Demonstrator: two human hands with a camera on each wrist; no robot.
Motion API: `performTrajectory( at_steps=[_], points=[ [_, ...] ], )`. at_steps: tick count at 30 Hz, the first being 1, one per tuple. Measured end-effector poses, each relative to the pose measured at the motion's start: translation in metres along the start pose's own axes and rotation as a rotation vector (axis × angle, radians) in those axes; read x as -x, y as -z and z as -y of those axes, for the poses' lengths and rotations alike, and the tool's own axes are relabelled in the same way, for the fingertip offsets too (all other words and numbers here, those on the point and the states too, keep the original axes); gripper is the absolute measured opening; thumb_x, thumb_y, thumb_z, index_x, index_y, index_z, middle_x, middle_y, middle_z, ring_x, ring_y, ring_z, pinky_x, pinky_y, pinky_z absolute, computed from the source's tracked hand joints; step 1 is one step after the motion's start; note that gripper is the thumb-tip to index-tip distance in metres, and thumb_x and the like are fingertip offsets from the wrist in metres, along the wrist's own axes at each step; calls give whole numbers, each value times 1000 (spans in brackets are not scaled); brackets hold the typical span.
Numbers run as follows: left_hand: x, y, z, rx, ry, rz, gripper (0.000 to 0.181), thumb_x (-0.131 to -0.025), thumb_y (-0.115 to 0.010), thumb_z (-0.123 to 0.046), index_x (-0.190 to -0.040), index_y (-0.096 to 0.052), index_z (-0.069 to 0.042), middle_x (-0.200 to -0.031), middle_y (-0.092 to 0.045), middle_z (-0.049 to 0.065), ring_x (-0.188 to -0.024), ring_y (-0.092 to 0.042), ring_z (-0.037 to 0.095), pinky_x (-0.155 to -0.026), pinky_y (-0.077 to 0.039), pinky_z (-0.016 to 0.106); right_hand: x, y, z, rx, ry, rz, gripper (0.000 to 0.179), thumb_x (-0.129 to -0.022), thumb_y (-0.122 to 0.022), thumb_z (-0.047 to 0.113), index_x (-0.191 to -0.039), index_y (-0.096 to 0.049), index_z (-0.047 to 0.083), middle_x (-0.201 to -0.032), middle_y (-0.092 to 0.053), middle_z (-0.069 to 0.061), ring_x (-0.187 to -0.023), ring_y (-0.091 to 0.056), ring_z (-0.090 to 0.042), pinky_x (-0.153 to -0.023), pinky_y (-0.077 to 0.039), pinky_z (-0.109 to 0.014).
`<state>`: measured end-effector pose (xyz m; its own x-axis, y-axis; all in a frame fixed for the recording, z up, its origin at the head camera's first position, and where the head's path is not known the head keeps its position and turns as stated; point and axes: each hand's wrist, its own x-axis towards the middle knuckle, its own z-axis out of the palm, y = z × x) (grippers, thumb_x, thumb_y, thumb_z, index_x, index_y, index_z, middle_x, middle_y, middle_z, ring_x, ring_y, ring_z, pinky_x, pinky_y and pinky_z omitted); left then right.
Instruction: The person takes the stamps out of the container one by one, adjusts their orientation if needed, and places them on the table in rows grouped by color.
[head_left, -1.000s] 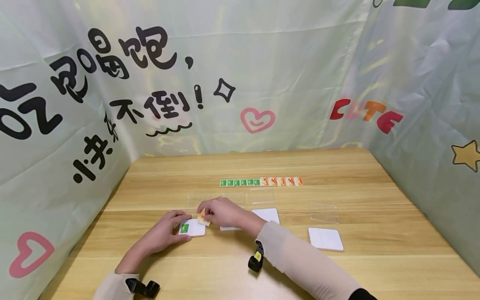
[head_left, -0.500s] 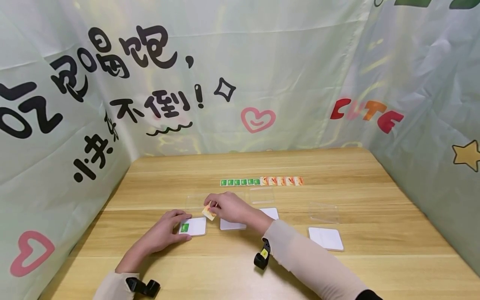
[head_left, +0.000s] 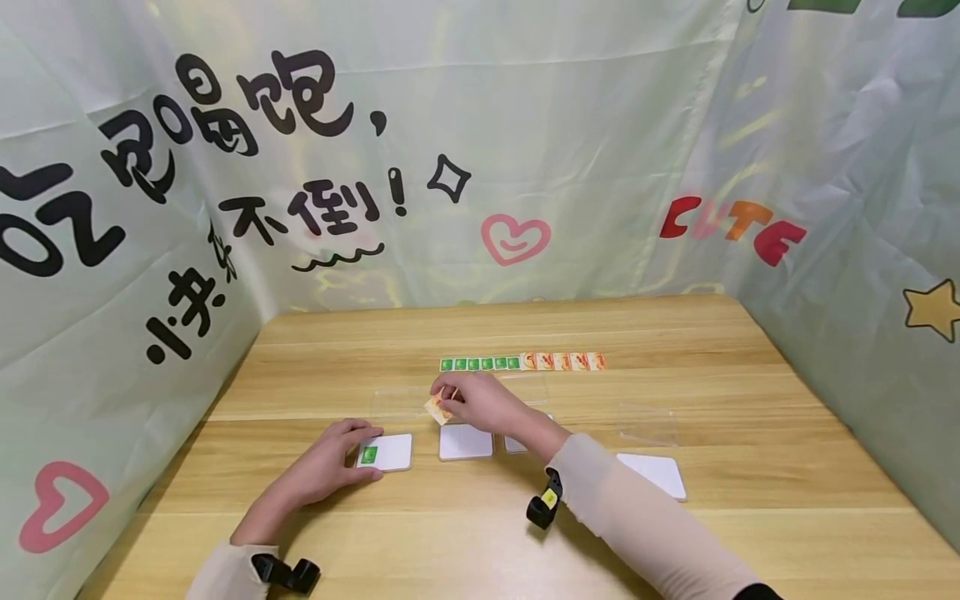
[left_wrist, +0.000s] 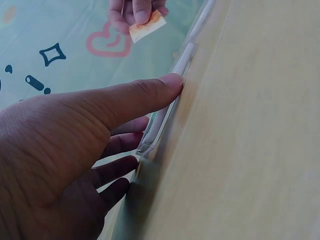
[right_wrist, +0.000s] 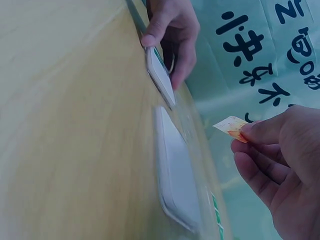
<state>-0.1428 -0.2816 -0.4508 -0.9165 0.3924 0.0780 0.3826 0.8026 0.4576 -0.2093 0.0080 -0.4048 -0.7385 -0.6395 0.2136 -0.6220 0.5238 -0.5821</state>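
My left hand [head_left: 333, 458] grips the left edge of the leftmost white stack of cards [head_left: 393, 452], thumb on the near side and fingers on the far side. A small green card [head_left: 369, 455] lies on that stack's left part. Up and to the right, my right hand [head_left: 483, 402] pinches a small orange-and-white card [head_left: 438, 409] between thumb and finger, clear of the table. The right wrist view shows the pinched card [right_wrist: 231, 127] by one corner. Below that hand lies a second white stack [head_left: 466, 442].
A third white stack [head_left: 517, 444] is partly behind the right forearm; another stack [head_left: 652, 476] lies to the right. Thin clear covers [head_left: 647, 426] lie behind them. Farther back runs a row of small green cards [head_left: 480, 364] and orange cards [head_left: 562, 362].
The right hand has lifted the orange-and-white card off the leftmost stack and carried it up and to the right. The left hand has stayed in place.
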Motion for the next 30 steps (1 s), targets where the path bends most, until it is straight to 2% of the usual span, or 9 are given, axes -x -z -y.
performTrajectory(
  at_steps=[10,16,25,30],
  points=[
    [0,0,0,1,-2,1,65,-80,-80,-43,-131,-62,-8,-132,-53,14,-122,-47,35,-100,-39,55,9,21,-10,-32,-70,-43,18,-98,-61,14,-115,-65,11,-90,-64,6,-75,-60,-5,-67,-49,-25],
    [0,0,-1,10,7,2,64,-79,-81,-41,-130,-62,-8,-132,-52,14,-123,-47,35,-100,-38,55,14,29,-19,-42,-65,-81,18,-97,-62,13,-114,-66,8,-89,-63,6,-70,-59,-5,-62,-49,-25],
    [0,0,-2,12,8,3,64,-79,-81,-40,-130,-62,-7,-133,-52,14,-123,-46,36,-100,-38,55,24,43,-34,-31,-96,-117,14,-96,-64,14,-110,-66,11,-88,-63,6,-70,-58,-7,-61,-49,-26],
    [0,0,-1,11,10,1,64,-79,-81,-41,-130,-63,-8,-132,-53,14,-122,-47,35,-100,-39,54,29,52,-43,-35,-139,-134,16,-96,-64,13,-111,-66,11,-88,-62,6,-68,-58,-8,-58,-48,-26]
  ],
)
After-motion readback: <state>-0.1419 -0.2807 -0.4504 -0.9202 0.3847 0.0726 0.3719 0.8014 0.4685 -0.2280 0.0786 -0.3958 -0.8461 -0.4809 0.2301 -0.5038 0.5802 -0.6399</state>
